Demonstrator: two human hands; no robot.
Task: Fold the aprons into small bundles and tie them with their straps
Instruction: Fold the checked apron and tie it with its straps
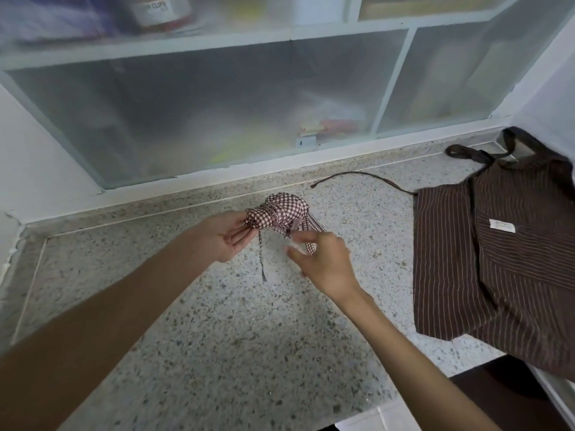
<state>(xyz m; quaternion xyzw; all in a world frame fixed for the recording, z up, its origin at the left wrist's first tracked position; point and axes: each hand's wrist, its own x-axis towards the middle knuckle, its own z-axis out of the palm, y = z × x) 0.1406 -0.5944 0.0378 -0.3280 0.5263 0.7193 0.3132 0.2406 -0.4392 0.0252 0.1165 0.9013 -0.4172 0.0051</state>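
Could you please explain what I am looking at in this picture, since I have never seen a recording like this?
There is no machine here. One wide-angle camera worn on a person's head looks forward and down at their two bare arms. On the speckled grey stone counter they are working on a small red-and-white checked apron bundle. The left hand supports its left end with fairly straight fingers, and a thin strap dangles below. The right hand pinches a checked strap at the bundle's right side. A brown pinstriped apron lies flat to the right, unfolded. Behind stands a white cabinet with frosted panels.
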